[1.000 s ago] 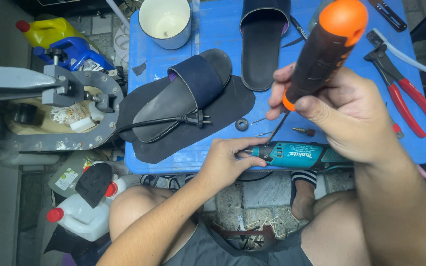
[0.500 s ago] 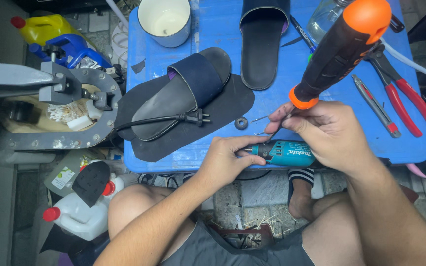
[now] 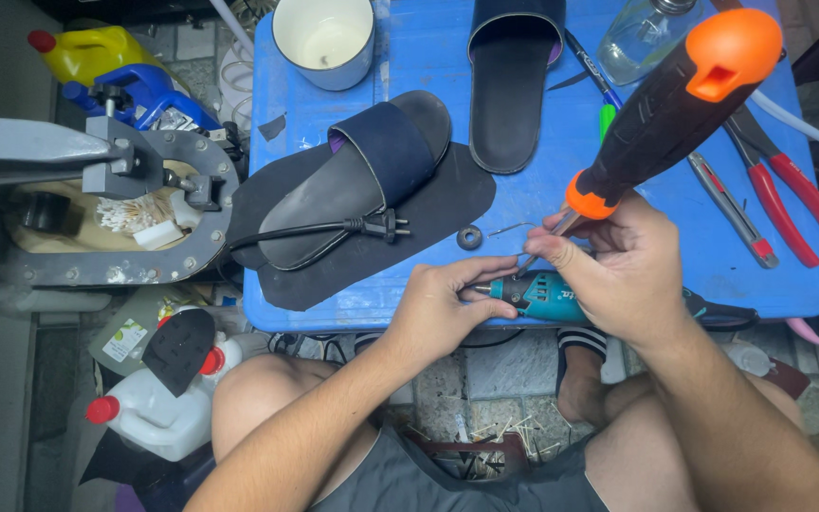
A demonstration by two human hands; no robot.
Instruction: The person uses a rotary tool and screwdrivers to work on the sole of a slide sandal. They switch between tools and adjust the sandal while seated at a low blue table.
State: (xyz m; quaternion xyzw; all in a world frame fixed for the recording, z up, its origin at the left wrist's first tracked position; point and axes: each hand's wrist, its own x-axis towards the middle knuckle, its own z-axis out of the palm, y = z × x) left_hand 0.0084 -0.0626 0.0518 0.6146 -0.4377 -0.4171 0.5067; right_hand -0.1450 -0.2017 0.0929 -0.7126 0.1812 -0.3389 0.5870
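Risk noted first — the screwdriver [image 3: 670,109], long black handle with orange cap, is top-heavy above a fine tip; a slip off the nose of the teal rotary tool [image 3: 542,296] could jab the left hand's fingertips, which sit just beside the tip. The rotary tool lies at the near edge of the blue tabletop [image 3: 428,57] and could roll off if the grip loosens.

Right hand [image 3: 623,270]: closed around the screwdriver's lower shaft, fingers pinched near the tip.
Left hand [image 3: 447,303]: curled shut on the tool's front end, steadying it.

A small black ring [image 3: 469,237] lies just beyond, loose — easily knocked.
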